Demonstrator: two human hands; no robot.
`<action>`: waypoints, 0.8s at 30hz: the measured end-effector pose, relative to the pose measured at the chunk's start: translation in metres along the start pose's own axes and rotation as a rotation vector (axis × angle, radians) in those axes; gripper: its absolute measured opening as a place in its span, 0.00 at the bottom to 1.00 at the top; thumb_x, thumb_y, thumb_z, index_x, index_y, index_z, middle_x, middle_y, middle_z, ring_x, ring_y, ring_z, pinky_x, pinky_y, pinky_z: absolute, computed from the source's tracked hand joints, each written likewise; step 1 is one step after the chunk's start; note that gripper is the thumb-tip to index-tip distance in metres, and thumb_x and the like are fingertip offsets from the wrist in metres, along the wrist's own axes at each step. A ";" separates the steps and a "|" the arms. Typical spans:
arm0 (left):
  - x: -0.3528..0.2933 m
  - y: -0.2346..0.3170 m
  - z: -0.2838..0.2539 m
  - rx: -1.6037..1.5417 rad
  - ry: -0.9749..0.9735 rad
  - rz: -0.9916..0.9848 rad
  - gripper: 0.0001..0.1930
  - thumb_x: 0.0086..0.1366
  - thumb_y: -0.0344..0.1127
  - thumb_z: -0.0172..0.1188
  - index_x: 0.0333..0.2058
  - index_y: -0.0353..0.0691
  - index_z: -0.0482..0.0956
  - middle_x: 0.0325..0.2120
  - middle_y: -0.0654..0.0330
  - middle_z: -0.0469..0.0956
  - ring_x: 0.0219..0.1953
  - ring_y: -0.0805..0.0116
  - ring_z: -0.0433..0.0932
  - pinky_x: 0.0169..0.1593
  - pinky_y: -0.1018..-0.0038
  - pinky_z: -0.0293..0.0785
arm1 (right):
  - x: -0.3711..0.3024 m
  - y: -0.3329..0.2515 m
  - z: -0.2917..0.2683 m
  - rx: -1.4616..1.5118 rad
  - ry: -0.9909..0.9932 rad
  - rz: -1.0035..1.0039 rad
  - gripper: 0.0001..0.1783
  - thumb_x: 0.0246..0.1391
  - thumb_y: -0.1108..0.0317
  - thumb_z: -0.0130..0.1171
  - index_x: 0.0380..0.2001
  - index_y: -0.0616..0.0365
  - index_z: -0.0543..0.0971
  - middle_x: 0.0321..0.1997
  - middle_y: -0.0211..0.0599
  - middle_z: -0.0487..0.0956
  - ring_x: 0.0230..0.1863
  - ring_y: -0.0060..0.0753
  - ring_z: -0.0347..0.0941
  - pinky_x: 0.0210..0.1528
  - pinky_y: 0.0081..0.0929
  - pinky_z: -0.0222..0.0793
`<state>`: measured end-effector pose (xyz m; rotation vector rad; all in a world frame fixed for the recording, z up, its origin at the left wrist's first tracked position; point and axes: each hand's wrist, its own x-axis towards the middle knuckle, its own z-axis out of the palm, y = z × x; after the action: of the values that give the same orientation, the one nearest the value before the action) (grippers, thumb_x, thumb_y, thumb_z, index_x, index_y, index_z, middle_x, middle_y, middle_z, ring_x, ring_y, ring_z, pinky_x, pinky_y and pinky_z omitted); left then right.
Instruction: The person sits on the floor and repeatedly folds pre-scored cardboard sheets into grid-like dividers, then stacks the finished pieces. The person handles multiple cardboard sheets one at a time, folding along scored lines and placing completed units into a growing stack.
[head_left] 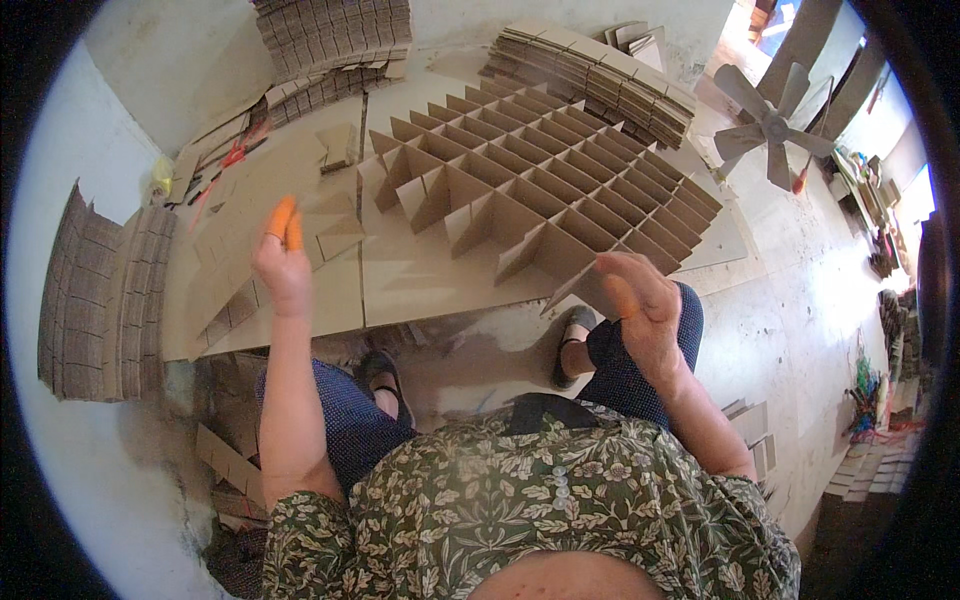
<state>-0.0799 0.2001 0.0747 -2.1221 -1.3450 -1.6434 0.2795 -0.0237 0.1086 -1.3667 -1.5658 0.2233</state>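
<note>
Mostly, flat cardboard sheets [300, 250] cover the floor, with the big cardboard divider grid [540, 180] at one o'clock. Stacks of slotted strips [600, 75] lie at twelve and another stack [100, 300] at nine; a fan [770, 125] stands at two. The right hand [640, 300] pinches the grid's near corner strip. The left hand [283, 262] is raised, loosely curled and empty, with orange fingertip covers [284, 220].

We see a plain brown cardboard divider grid [540, 185] on tan cardboard sheets [420, 270], and 2 bright orange finger covers on the left hand [283, 262], 1 more on the right hand [640, 300]. Our blouse [540, 510] shows a green leaf print on cream, our trousers [340, 420] navy with tiny dots; the fan [772, 125] is grey.
</note>
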 end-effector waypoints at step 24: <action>-0.073 0.107 0.032 -0.510 -0.361 0.085 0.12 0.60 0.22 0.57 0.44 0.33 0.77 0.41 0.52 0.78 0.42 0.59 0.78 0.46 0.72 0.73 | -0.016 0.006 -0.026 -0.094 0.172 0.321 0.08 0.54 0.75 0.59 0.38 0.63 0.80 0.32 0.30 0.81 0.33 0.18 0.73 0.37 0.19 0.69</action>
<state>0.0175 0.1152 0.0430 -2.8335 -0.9554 -1.7748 0.3004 -0.0463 0.1087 -1.6650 -1.2241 0.2225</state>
